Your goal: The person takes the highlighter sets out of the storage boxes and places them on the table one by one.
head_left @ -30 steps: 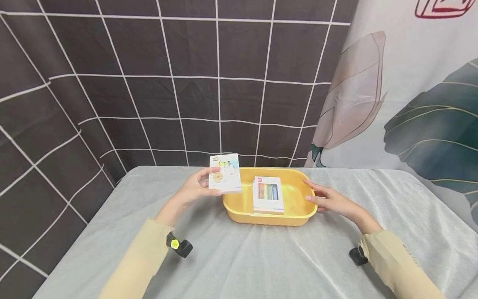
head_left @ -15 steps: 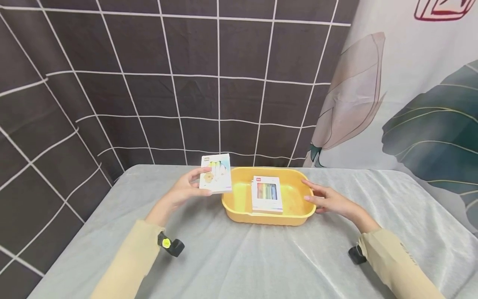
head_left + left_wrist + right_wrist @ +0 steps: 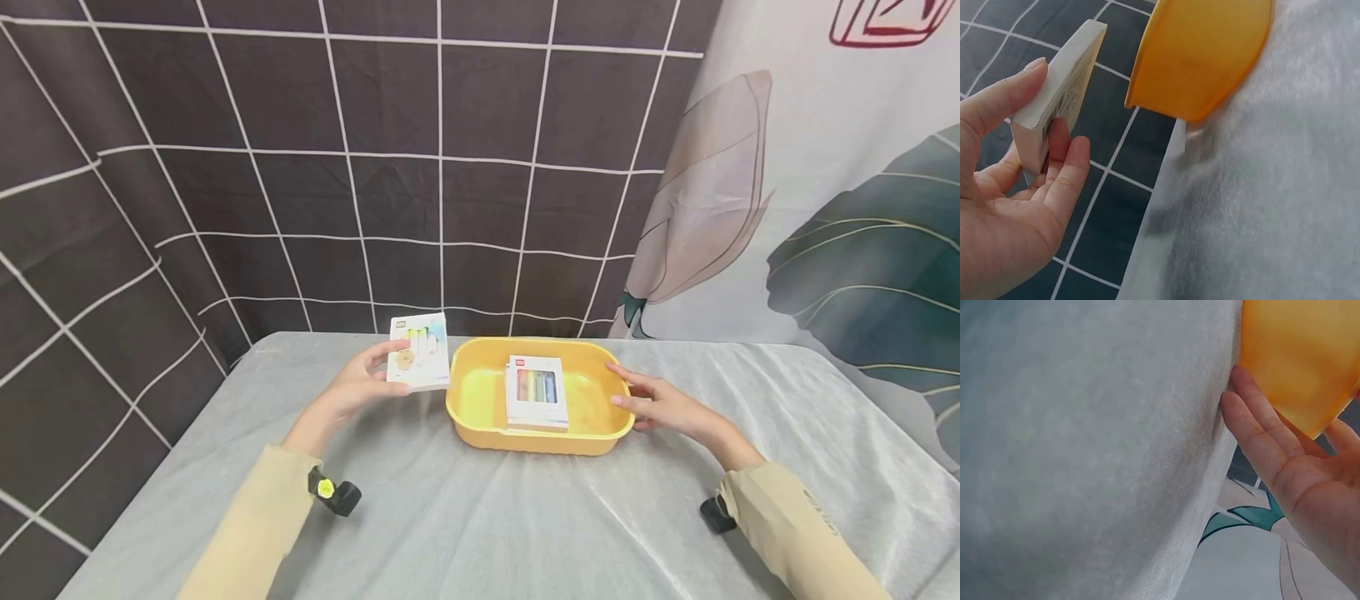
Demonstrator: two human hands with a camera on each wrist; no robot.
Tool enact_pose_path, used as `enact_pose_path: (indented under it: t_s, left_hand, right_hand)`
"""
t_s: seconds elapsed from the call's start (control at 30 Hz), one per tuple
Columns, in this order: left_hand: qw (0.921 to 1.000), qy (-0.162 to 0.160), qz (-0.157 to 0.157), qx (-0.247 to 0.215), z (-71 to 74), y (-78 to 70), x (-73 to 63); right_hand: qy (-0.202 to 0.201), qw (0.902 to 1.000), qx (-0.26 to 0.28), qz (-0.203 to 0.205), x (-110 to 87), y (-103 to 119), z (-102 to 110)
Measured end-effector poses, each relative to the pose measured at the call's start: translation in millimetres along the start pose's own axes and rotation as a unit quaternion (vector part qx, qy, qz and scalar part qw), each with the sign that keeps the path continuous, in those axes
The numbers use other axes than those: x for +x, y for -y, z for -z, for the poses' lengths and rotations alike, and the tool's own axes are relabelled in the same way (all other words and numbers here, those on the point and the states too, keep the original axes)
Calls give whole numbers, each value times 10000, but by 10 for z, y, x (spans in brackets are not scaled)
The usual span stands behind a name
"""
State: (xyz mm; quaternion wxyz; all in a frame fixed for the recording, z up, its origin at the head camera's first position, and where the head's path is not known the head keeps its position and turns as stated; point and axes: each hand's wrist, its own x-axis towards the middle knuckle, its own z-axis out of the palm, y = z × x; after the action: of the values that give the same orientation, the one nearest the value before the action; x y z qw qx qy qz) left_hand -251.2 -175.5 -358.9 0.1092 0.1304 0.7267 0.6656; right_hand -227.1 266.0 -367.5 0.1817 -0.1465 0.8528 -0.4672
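Trainee: What is occupying the near zone?

Technician: Grey cloth is covering the worktop (image 3: 487, 533). Two beige sleeves (image 3: 251, 521) are extending inward from the lower part of the head view, and each forearm is carrying a black wrist unit (image 3: 345, 498).

Trainee: How is the left grip set?

Technician: The left hand (image 3: 348, 390) is pinching a printed white box (image 3: 429, 360) between thumb and fingers. The box is tilting, its illustrated face showing to the head view; the left wrist view is showing its narrow side and a barcode. It is hanging just beside the left end of the yellow bin (image 3: 540, 443), and a gap is separating the two in the left wrist view.

Trainee: And the right grip?

Technician: That grip is staying relaxed and spread. The right hand (image 3: 666, 404) is touching the bin at its right end, thumb and forefinger lying apart at the rim. In the right wrist view, two nearly straight fingers are reaching along the outside, close to the cloth.

Trainee: What is the bin containing?

Technician: A windowed white box (image 3: 551, 414) is lying near the middle, its face pointing up and its window displaying coloured bars.

Trainee: What is forming the background?

Technician: A dark grid-patterned sheet (image 3: 386, 196) is hanging behind the worktop; a pale leaf-print curtain (image 3: 817, 167) is continuing on the right.
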Motion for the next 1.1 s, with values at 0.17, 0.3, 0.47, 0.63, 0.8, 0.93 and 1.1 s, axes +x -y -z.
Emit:
enact_pose_path:
  t_s: [0.17, 0.3, 0.47, 0.63, 0.8, 0.93, 1.1]
  left_hand:
    - [10000, 12, 19, 16, 38, 30, 6]
    - [10000, 21, 67, 19, 61, 56, 1]
    - [9999, 47, 89, 36, 84, 90, 3]
    - [9999, 66, 114, 29, 110, 127, 28]
    - [9998, 15, 177, 23, 127, 153, 17]
    - [9997, -2, 223, 62, 137, 172, 20]
    - [9993, 5, 304, 206, 142, 184, 25]
  right_hand:
    - [-27, 10000, -19, -3, -6, 18, -4]
    - [-4, 10000, -38, -36, 1, 15, -7]
    - [1, 10000, -63, -11, 1, 7, -2]
    - [-16, 10000, -59, 26, 0, 0, -1]
    - [4, 10000, -72, 8, 5, 4, -4]
    - [4, 10000, -100, 6, 6, 9, -4]
    - [8, 9999, -100, -15, 2, 14, -7]
